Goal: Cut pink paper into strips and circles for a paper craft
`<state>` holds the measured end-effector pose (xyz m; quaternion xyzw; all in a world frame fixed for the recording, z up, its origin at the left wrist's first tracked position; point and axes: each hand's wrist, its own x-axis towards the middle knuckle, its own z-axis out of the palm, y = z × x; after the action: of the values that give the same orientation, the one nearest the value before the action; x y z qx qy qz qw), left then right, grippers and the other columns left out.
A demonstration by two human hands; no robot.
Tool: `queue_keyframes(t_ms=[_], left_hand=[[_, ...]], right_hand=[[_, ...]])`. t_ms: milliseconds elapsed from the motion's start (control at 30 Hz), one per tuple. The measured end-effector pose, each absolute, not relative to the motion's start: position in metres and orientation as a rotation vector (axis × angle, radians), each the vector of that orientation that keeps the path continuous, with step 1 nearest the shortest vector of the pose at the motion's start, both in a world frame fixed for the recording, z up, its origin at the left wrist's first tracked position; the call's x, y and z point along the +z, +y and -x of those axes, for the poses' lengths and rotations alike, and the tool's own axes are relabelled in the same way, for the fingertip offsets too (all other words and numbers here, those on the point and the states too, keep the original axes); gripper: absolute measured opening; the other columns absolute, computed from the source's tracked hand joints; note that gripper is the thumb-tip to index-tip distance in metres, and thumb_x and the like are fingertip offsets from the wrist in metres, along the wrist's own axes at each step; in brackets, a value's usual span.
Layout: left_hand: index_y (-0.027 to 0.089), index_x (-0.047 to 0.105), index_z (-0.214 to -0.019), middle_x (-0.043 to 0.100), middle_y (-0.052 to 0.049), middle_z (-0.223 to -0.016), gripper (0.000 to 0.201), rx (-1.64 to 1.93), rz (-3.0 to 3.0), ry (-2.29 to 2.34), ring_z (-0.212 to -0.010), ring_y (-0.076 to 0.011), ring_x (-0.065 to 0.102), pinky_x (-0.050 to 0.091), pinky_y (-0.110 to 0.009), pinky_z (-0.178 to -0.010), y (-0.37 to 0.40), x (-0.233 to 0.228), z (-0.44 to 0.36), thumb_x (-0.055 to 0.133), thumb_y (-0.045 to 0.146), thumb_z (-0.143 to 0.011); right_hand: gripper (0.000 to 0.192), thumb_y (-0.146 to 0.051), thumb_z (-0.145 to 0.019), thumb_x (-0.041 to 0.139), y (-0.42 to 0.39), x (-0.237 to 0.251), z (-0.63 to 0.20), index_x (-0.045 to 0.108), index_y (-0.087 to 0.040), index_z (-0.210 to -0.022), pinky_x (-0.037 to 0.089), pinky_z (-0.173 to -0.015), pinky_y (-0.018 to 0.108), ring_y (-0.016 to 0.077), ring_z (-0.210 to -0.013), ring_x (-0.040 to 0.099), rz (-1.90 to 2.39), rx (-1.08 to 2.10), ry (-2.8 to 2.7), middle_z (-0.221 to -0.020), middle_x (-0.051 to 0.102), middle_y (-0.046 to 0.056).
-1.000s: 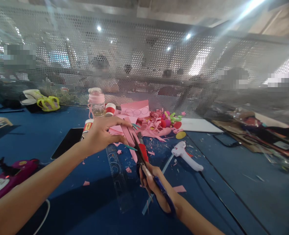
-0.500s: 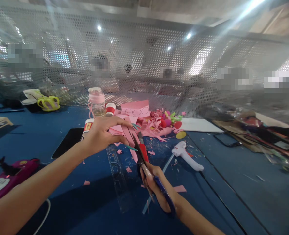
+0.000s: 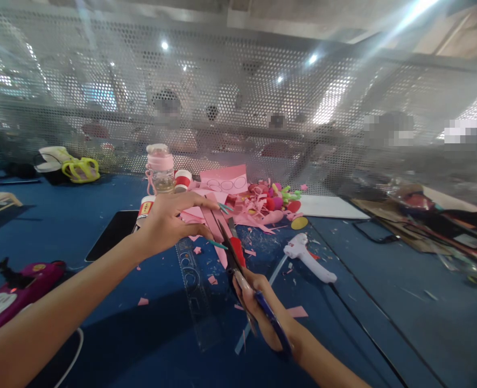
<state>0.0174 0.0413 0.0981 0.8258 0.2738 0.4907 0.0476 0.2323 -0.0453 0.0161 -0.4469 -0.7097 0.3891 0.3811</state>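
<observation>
While our left hand [image 3: 166, 222] pinches a pink paper strip [image 3: 213, 225] at centre frame, fingers closed on its upper end, our right hand [image 3: 258, 307] just below grips the scissors [image 3: 238, 269], blades meeting the strip. Right of them a white glue gun [image 3: 309, 257] lies on the blue table [image 3: 384, 323]; a clear ruler [image 3: 194, 291] lies beneath.

A blue table [image 3: 384, 302] meets a perforated metal screen [image 3: 238, 97] under bright ceiling lights [image 3: 165, 46].
</observation>
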Motion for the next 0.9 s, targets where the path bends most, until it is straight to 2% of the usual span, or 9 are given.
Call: queue_keyframes(t_ms=[267, 433, 633, 900], left_hand=[[0.023, 0.069, -0.091, 0.072, -0.002, -0.088, 0.033, 1.518, -2.529, 0.82, -0.086, -0.0199, 0.066, 0.05, -0.03, -0.08, 0.041, 0.098, -0.0174, 0.074, 0.04, -0.063], [0.023, 0.069, -0.09, 0.073, -0.003, -0.088, 0.034, 1.514, -2.538, 0.841, -0.089, -0.0219, 0.066, 0.05, -0.032, -0.079, 0.0402, 0.0991, -0.0179, 0.074, 0.042, -0.063], [0.023, 0.069, -0.09, 0.073, -0.003, -0.088, 0.034, 1.506, -2.528, 0.848, -0.089, -0.0222, 0.066, 0.05, -0.032, -0.08, 0.0403, 0.0991, -0.0177, 0.074, 0.043, -0.062], [0.024, 0.069, -0.092, 0.073, -0.003, -0.089, 0.034, 1.534, -2.551, 0.818, -0.089, -0.0214, 0.066, 0.05, -0.031, -0.079, 0.04, 0.0994, -0.0179, 0.073, 0.042, -0.064]], right_hand=[[0.048, -0.06, -0.085, 0.031, -0.043, 0.0139, -0.2346, 0.055, -0.019, -0.086, 0.046, -0.06, 0.026, 0.0145, -0.066, 0.045, 1.108, 1.036, -1.832, -0.074, 0.048, 0.002], [0.044, -0.057, -0.086, 0.033, -0.041, 0.0138, -0.2365, 0.057, -0.019, -0.088, 0.045, -0.06, 0.026, 0.015, -0.067, 0.045, 1.104, 1.006, -1.85, -0.074, 0.048, 0.003], [0.047, -0.06, -0.084, 0.036, -0.0385, 0.0179, -0.2357, 0.057, -0.018, -0.083, 0.038, -0.049, 0.023, 0.0128, -0.057, 0.04, 1.068, 1.115, -1.832, -0.063, 0.045, 0.0], [0.051, -0.061, -0.083, 0.035, -0.039, 0.0214, -0.2339, 0.06, -0.017, -0.081, 0.039, -0.049, 0.023, 0.0137, -0.058, 0.043, 1.093, 1.037, -1.839, -0.062, 0.047, 0.0]])
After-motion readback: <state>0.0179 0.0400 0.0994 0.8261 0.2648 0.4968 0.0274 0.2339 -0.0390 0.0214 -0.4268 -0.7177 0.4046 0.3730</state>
